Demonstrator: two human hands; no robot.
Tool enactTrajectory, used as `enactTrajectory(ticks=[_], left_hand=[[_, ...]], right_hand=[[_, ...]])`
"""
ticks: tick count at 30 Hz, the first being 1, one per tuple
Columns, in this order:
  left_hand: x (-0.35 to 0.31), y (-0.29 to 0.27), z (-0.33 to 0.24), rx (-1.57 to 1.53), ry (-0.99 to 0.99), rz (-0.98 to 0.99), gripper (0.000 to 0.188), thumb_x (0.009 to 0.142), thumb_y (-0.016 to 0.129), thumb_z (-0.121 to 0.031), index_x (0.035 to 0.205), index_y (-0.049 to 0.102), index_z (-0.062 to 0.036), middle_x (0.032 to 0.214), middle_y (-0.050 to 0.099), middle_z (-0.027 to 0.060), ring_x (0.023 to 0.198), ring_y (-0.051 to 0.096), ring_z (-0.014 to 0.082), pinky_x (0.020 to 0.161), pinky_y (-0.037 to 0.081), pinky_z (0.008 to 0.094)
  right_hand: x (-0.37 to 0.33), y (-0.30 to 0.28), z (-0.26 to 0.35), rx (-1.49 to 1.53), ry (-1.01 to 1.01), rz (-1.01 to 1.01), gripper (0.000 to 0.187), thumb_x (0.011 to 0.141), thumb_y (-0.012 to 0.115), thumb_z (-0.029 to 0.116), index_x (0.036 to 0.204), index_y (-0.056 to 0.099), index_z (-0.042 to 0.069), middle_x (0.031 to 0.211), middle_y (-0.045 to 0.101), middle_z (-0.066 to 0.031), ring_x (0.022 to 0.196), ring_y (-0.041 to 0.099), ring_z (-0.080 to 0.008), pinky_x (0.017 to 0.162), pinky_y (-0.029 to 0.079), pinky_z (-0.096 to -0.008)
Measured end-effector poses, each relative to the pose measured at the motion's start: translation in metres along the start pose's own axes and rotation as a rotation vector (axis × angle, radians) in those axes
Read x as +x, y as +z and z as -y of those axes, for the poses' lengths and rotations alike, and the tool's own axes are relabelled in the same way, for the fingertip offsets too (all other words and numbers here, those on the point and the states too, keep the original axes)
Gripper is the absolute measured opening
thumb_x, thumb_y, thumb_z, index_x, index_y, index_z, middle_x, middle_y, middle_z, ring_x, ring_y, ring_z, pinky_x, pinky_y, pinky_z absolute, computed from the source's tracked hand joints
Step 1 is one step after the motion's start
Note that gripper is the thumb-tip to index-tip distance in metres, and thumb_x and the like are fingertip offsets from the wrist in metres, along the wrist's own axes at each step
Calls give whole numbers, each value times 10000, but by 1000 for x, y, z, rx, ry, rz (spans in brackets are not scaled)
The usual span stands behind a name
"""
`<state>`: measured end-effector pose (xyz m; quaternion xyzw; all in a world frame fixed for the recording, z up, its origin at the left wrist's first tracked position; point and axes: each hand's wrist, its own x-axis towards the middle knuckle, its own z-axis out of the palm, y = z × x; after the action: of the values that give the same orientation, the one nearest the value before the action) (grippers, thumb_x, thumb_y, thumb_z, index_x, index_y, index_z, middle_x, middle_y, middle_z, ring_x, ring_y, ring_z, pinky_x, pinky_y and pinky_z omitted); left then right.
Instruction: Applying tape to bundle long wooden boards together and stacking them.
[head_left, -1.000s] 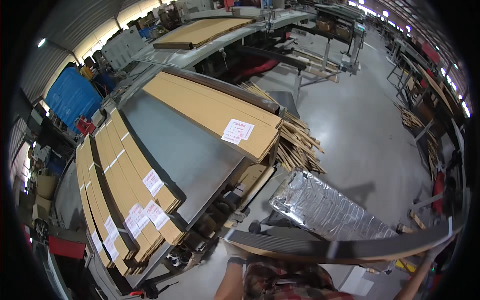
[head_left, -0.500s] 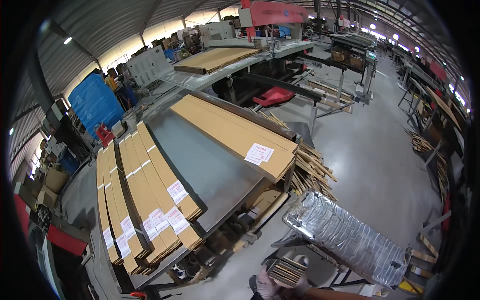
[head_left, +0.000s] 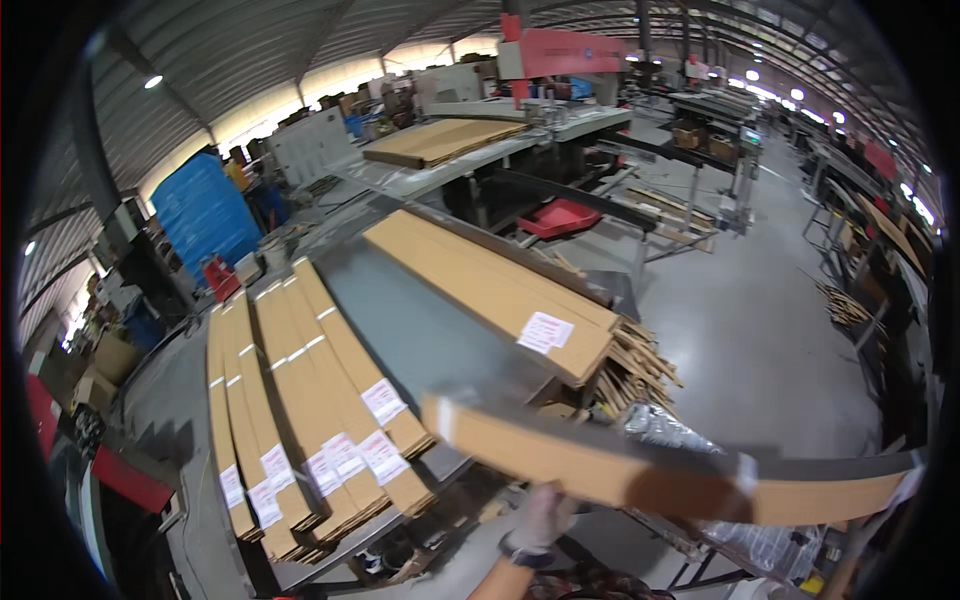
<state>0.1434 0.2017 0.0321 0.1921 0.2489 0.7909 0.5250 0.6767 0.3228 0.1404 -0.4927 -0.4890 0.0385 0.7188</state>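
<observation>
A long strapped bundle of brown flat strips [head_left: 590, 465], cardboard-like, hangs tilted across the lower right, with white bands round it. My left hand [head_left: 540, 518], pale-gloved with a dark band at the wrist, grips its lower edge near the left end; the fingertips go behind it. Toward the bundle's right end a blurred brown forearm [head_left: 848, 568] shows, but my right hand's fingers cannot be made out. On the metal table [head_left: 400, 310] lie several similar banded bundles [head_left: 310, 400] with white printed labels, side by side. A wider labelled stack [head_left: 490, 280] lies toward the table's right.
Foil-like silver wrapping [head_left: 665, 430] shows partly behind the held bundle. Loose wooden sticks [head_left: 640, 370] lie heaped by the table's right end. A red-topped machine [head_left: 565, 55] and a board stack [head_left: 445, 140] stand farther back; grey floor [head_left: 740, 310] lies right.
The bundle, earlier seen end-on low in the picture, has been raised and swung lengthwise across the lower right. My left hand now shows beneath it. The whole view has shifted slightly.
</observation>
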Motion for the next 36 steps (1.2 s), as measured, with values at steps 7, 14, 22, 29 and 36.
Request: enactTrajectory(ticks=[7, 14, 22, 29, 36], left_hand=[[41, -41, -59, 550, 187, -549, 630, 836, 718, -205, 1305, 378, 40, 1189, 569, 129, 1037, 579, 209, 859, 499, 343], [5, -299, -393, 857, 102, -837, 561, 802, 746, -282, 1191, 527, 58, 1074, 635, 129, 906, 628, 211, 820, 499, 301], [89, -155, -268, 1729, 474, -382, 361, 846, 577, -29, 1205, 556, 9, 1189, 591, 195, 1087, 563, 363, 937, 447, 422], [318, -97, -38, 2131, 453, 204, 564, 940, 463, -390, 1364, 430, -19, 1413, 429, 188, 1339, 361, 358, 1115, 245, 500], [390, -61, 6, 2492, 27, 499, 634, 927, 411, -509, 1405, 428, -93, 1518, 286, 197, 1412, 211, 419, 1119, 126, 617]], right_hand=[[-366, 234, 142, 493, 289, 2075, 348, 864, 645, 108, 1187, 594, -8, 1089, 677, -115, 1022, 636, -175, 897, 506, -311], [-413, 278, 162, 576, 515, 2393, 335, 870, 639, 105, 1180, 598, -14, 1087, 677, -120, 1012, 641, -179, 887, 512, -313], [-323, 405, 136, 277, 1170, 1172, 169, 910, 576, 138, 924, 660, -8, 837, 638, -48, 796, 608, -143, 702, 486, -255], [-325, 528, 6, 298, 1217, 986, 769, 789, 700, 561, 1231, 567, -53, 1180, 631, -127, 1049, 571, -231, 915, 425, -367], [-381, 550, -40, 701, 1609, 761, 582, 792, 758, 355, 1249, 568, 48, 1194, 618, -56, 1047, 584, -194, 934, 440, -348]])
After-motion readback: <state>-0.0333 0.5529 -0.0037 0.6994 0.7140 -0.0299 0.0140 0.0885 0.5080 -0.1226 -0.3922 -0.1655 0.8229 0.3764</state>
